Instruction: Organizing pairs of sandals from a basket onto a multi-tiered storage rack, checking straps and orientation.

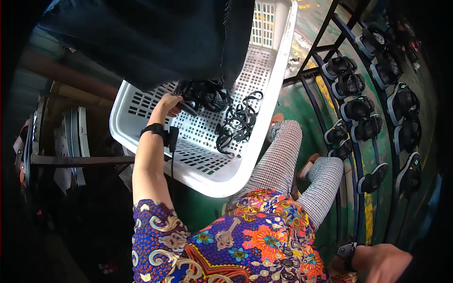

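Observation:
My left hand (pixel 171 104) reaches into a white plastic basket (pixel 123 118), its fingers curled at the edge of a black shoe (pixel 191 106) with a grey sole. More black footwear (pixel 213 97) lies against that shoe, partly under a dark denim cloth that hides the far side. Beside the pile, a tangle of thin black straps (pixel 238 118) rests on the basket's slotted bottom. Low on the right, away from the basket, is my right hand (pixel 384 263). Motion smears it and its fingers cannot be made out.
A large dark denim cloth (pixel 155 42) hangs over the basket's far left part. To the right, a dark metal rack (pixel 325 108) carries rows of black shoes (pixel 361 108) with pale soles. At left stands a metal frame (pixel 80 160) with upright flat panels.

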{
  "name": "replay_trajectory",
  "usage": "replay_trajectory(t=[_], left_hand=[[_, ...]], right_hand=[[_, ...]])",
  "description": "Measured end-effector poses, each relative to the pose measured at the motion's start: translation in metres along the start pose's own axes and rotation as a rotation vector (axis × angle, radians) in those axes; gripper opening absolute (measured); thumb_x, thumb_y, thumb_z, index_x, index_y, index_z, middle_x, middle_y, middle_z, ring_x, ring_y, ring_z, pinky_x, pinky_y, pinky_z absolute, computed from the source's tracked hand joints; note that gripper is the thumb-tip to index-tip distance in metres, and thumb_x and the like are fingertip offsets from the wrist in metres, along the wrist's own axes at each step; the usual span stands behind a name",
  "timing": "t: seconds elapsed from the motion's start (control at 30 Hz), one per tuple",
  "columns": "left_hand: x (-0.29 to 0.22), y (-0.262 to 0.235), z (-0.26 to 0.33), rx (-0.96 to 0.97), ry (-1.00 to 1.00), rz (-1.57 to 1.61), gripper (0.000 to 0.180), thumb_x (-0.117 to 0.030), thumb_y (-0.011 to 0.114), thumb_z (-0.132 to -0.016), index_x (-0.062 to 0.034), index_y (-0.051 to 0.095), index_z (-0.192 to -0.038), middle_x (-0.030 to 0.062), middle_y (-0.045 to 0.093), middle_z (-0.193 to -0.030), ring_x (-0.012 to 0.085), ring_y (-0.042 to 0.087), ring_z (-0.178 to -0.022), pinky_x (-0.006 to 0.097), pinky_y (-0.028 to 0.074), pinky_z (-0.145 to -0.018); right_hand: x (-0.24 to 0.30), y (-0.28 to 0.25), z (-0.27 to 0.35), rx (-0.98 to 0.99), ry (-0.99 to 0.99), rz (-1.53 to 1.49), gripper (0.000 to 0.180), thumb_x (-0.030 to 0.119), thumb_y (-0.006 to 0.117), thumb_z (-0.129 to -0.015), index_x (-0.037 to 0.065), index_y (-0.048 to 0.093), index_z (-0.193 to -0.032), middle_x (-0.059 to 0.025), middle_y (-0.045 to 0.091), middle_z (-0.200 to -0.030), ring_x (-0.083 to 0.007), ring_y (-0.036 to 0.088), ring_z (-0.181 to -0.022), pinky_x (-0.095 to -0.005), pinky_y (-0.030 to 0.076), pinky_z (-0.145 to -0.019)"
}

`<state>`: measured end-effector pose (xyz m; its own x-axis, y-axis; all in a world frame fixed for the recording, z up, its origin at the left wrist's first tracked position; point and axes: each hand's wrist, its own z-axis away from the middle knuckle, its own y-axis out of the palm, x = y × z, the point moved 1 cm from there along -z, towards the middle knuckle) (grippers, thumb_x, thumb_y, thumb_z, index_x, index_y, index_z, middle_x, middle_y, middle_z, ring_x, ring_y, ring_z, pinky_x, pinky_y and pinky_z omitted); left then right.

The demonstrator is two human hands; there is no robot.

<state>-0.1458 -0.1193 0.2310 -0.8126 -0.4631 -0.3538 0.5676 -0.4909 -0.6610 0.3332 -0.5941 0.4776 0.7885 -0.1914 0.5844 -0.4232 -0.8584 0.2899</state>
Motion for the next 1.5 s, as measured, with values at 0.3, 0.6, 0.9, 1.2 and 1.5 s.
replay_trajectory(t=[0.3, 0.6, 0.9, 1.2, 1.5], left_hand=[[0.006, -0.062, 0.172, -0.047, 0.559, 0.123, 0.024, -0.02, 0.05, -0.084, -0.0036, 0.067, -0.089, 0.0002, 0.062, -0.081, 0.0071, 0.053, -0.068, 0.021, 0.045, -0.062], [0.005, -0.05, 0.288, -0.145, 0.769, -0.006, 0.022, -0.013, 0.052, -0.077, 0.0013, 0.066, -0.085, -0.0008, 0.056, -0.071, 0.0065, 0.045, -0.065, 0.022, 0.036, -0.06], [-0.037, -0.041, 0.399, -0.188, 1.074, -0.157, 0.023, -0.014, 0.052, -0.072, 0.0021, 0.066, -0.08, 0.0052, 0.057, -0.063, 0.0099, 0.05, -0.057, 0.024, 0.038, -0.056], [-0.046, -0.049, 0.413, -0.063, 0.927, -0.24, 0.026, -0.018, 0.054, -0.071, 0.0028, 0.065, -0.081, 0.0049, 0.061, -0.069, 0.0101, 0.055, -0.067, 0.023, 0.042, -0.064], [0.052, -0.073, 0.284, 0.151, 0.928, 0.554, 0.022, -0.015, 0.057, -0.08, 0.0032, 0.067, -0.088, 0.0049, 0.065, -0.085, 0.0098, 0.059, -0.077, 0.021, 0.046, -0.074]], right_hand=[[-0.07, -0.012, -0.049, 0.196, 0.523, 0.267, 0.025, 0.01, 0.073, -0.08, -0.004, 0.067, -0.1, -0.0133, 0.068, -0.102, -0.0254, 0.067, -0.089, -0.0319, 0.056, -0.07], [-0.108, -0.03, 0.03, -0.688, 0.739, 0.414, 0.033, 0.002, 0.067, -0.077, -0.005, 0.063, -0.109, -0.0135, 0.069, -0.096, -0.0197, 0.068, -0.087, -0.0307, 0.054, -0.076], [-0.182, -0.088, -0.025, -0.693, 0.527, 0.911, 0.041, 0.008, 0.062, -0.084, 0.008, 0.057, -0.125, -0.0057, 0.063, -0.115, -0.0115, 0.06, -0.101, -0.0248, 0.051, -0.073], [-0.271, -0.125, -0.066, -0.728, 0.354, 0.682, 0.028, 0.024, 0.07, -0.085, 0.002, 0.063, -0.101, -0.0027, 0.067, -0.083, -0.0115, 0.061, -0.072, -0.0242, 0.048, -0.067], [-0.254, -0.114, -0.015, -1.037, 0.189, 0.056, 0.021, 0.025, 0.057, -0.095, 0.007, 0.062, -0.106, -0.0027, 0.066, -0.094, -0.0092, 0.061, -0.086, -0.0222, 0.049, -0.068]])
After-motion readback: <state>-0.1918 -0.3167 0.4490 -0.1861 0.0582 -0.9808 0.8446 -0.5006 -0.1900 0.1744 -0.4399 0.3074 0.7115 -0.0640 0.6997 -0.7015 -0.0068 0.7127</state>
